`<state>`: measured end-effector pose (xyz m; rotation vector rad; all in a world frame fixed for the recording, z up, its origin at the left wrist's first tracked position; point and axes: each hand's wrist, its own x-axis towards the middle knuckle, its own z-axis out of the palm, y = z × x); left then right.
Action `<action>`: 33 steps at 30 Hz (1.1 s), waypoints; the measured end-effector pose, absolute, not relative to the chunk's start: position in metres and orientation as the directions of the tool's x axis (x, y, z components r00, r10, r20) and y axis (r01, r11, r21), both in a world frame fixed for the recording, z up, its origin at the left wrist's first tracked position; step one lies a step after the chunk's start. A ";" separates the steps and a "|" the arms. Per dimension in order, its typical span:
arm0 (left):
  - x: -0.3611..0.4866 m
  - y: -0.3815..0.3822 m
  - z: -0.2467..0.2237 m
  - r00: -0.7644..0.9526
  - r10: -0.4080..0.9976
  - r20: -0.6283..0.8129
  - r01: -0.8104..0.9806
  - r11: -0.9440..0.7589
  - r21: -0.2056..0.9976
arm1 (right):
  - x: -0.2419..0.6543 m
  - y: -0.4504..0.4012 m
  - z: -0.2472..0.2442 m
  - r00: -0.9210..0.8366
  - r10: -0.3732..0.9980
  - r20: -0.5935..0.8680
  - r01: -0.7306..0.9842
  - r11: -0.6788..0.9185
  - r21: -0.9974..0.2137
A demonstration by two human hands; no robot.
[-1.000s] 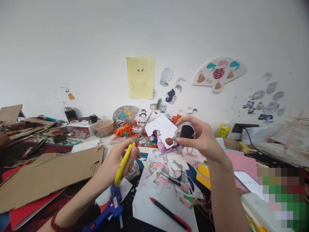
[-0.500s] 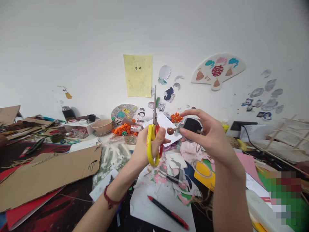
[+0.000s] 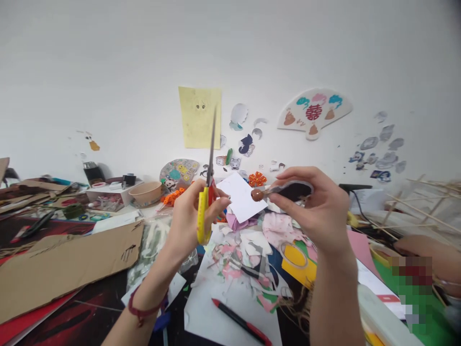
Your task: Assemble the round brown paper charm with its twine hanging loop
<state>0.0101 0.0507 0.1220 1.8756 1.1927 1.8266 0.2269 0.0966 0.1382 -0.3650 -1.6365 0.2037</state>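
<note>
My left hand (image 3: 183,218) is closed around scissors (image 3: 203,216) with yellow and red handles, their blades pointing up. Its thumb and fingertip are close together, and a tiny speck shows near them that I cannot make out. Between the thumb and fingers of my right hand (image 3: 319,206) is a flat black cut-out with a pale edge (image 3: 295,191), tilted nearly edge-on. A brown bead (image 3: 257,194) on a short cord sticks out from the cut-out toward the left hand, with a gap between bead and scissors.
Paper scraps (image 3: 248,259) and a red-black pen (image 3: 239,321) lie on a white sheet below my hands. Cardboard (image 3: 72,269) is at left, twine (image 3: 297,307) at right. Behind are a bowl (image 3: 146,193) and orange beadwork (image 3: 257,179). Another person's arm (image 3: 428,252) is at far right.
My left hand has moved left with the scissors, away from the bead. The right hand has turned the cut-out more edge-on. Another person's arm has come further into view at right.
</note>
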 end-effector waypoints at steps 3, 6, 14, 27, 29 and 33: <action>-0.001 0.044 0.117 -0.115 0.662 0.740 0.449 -0.630 0.634 | 0.222 0.094 0.136 -0.023 0.296 0.955 0.109 0.950 -0.292; -0.010 0.035 0.110 -0.118 0.683 0.721 0.483 -0.595 0.643 | 0.216 0.094 0.134 -0.005 0.267 0.964 0.101 0.959 -0.265; -0.024 0.023 0.090 -0.113 0.768 0.631 0.549 -0.481 0.684 | 0.204 0.099 0.129 0.113 0.139 0.984 0.106 0.983 -0.151; -0.019 0.002 0.080 -0.179 0.725 0.665 0.820 -0.264 0.508 | 0.190 0.104 0.121 0.067 -0.352 0.934 0.488 0.828 0.277; -0.019 -0.004 0.077 -0.155 0.725 0.671 0.839 -0.262 0.477 | 0.191 0.105 0.119 0.036 -0.409 0.912 0.512 0.791 0.335; -0.021 -0.015 0.074 -0.067 0.701 0.710 0.884 -0.288 0.367 | 0.191 0.104 0.116 -0.001 -0.461 0.887 0.520 0.757 0.394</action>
